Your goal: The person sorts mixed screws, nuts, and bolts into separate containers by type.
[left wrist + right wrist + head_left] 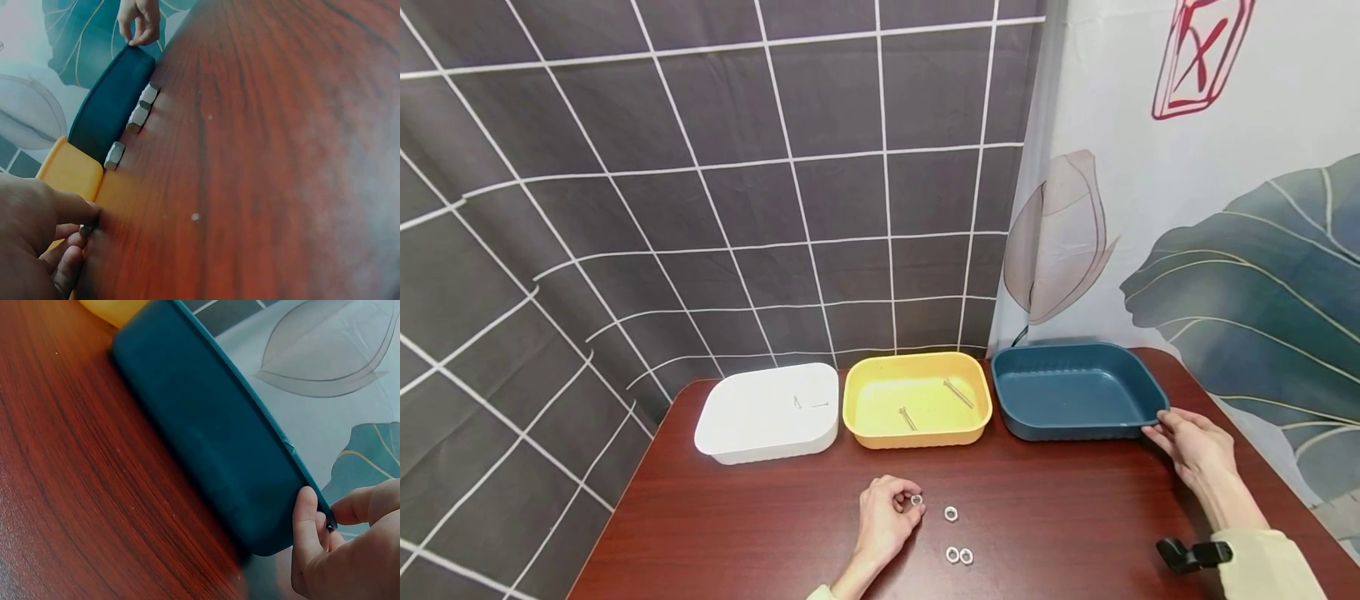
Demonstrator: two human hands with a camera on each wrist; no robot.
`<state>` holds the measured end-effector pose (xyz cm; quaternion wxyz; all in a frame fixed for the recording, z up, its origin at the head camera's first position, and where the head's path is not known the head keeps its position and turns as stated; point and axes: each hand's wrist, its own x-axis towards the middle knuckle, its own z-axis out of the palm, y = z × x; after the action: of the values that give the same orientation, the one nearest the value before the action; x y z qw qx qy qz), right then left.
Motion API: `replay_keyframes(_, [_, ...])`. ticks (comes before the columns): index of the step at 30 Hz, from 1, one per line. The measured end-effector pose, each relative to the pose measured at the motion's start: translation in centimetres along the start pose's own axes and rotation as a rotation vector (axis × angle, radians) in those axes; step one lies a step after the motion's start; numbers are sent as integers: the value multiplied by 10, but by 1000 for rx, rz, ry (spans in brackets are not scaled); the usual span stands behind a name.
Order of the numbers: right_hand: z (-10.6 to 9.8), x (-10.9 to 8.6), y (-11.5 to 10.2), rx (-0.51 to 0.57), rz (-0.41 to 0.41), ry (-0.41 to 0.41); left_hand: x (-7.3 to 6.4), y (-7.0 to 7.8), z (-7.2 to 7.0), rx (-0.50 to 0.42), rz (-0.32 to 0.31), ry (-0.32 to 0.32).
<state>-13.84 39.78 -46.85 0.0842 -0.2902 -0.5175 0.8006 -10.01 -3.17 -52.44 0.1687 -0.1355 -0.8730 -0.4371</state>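
Left grip (884,515) pinches nut (917,499); three loose nuts (114,156) on table (760,533), just right of it; blue tray (1075,432) farther right, corner pinched by right grip (1197,442). Likely best: light pinch on nut's flats, tray steady.

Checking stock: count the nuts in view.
4: one nut in the left hand, one right of it, two side by side nearer the head camera. More may be hidden.
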Motion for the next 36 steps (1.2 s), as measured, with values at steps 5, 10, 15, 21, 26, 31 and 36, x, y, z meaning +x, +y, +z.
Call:
replay_keyframes(5, [0,1,0,10,-5,7,0,0,1,8,19,-6])
replay_keyframes(10, [0,1,1,-10,-3,12,0,0,1,15,4,-4])
replay_keyframes(15, [-1,2,3,-21,-5,13,2,5,-2,-11,1,10])
replay_keyframes(21, [-2,2,2,-5,-9,3,15,19,-5,-62,-16,14])
replay_keyframes(26, [-1,1,0,-2,-3,9,35,39,-6,-149,17,14])
replay_keyframes(31, [0,0,-1,-10,1,17,61,56,0,-194,67,22])
replay_keyframes(36, [2,1,0,-4,-2,15,84,68,12,-199,40,17])
